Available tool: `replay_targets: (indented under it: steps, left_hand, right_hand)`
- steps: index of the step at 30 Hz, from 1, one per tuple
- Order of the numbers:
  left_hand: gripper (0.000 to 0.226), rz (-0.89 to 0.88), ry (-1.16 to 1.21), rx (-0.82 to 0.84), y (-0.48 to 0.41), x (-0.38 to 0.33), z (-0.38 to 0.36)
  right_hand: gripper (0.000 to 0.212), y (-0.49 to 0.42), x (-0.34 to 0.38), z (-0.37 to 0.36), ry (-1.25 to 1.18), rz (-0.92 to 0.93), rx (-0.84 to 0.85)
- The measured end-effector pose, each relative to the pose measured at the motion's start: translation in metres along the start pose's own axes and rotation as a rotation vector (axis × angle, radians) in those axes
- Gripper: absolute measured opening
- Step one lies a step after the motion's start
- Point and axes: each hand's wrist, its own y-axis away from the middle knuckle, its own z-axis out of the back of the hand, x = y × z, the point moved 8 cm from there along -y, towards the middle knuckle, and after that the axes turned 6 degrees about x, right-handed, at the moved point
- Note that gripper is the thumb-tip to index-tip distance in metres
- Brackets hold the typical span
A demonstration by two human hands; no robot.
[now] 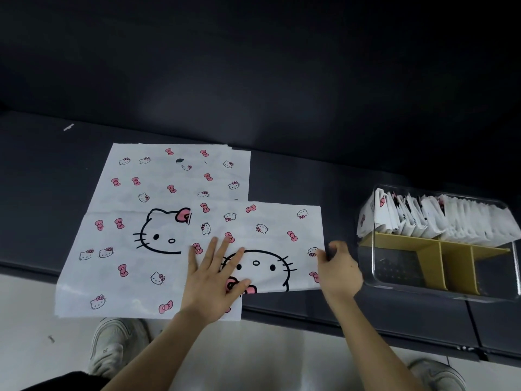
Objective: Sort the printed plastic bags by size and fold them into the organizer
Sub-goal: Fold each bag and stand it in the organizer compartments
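Fingers of left hand lie flat on smaller bag; right hand pinches edge.

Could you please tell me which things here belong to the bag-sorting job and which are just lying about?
Job: small printed bag, pressed by the left hand, pinched at its edge by the right hand; large printed bags beneath it; organizer holding folded bags.
Lying about: white scrap on the dark surface; small dark bit on the floor.
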Motion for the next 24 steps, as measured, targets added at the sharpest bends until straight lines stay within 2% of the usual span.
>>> replay_targets:
  steps: [2, 3, 5, 6, 8, 14, 19, 22, 24]
  left_hand:
    - [0.069, 0.008, -0.002, 0.019, 0.000, 0.000, -0.001]
    - [0.069, 0.012, 0.004, 0.021, 0.000, 0.001, -0.001]
    - [0.070, 0.012, 0.014, 0.015, 0.000, 0.001, -0.001]
    - [0.070, 0.009, 0.014, 0.008, 0.000, 0.001, -0.001]
    - [0.070, 0.007, 0.011, 0.003, 0.000, 0.000, -0.001]
    - [0.072, 0.013, 0.008, -0.010, -0.001, 0.000, -0.001]
    - [0.072, 0.010, 0.021, -0.006, 0.000, 0.000, 0.002]
    - [0.072, -0.002, 0.004, 0.009, -0.002, 0.000, 0.002]
    - [0.072, -0.034, -0.028, 0.039, -0.004, 0.002, -0.001]
  right_hand:
    - [0.035, 0.025, 0.031, 0.005, 0.262, 0.298, -0.239]
    - [0.040, 0.042, 0.047, -0.006, 0.305, 0.451, -0.258]
    - [0.047, 0.071, 0.066, -0.046, 0.354, 0.681, -0.093]
    - [0.049, 0.080, 0.067, -0.065, 0.379, 0.728, 0.018]
    - [0.052, 0.082, 0.057, -0.084, 0.414, 0.751, 0.138]
    - [0.051, 0.056, -0.008, -0.055, 0.446, 0.559, 0.122]
    - [0.050, 0.044, -0.022, -0.021, 0.237, 0.239, 0.026]
    - [0.060, 0.047, -0.019, -0.011, 0.010, -0.018, 0.194]
    - [0.042, 0.049, -0.022, -0.017, -0.100, -0.133, 0.297]
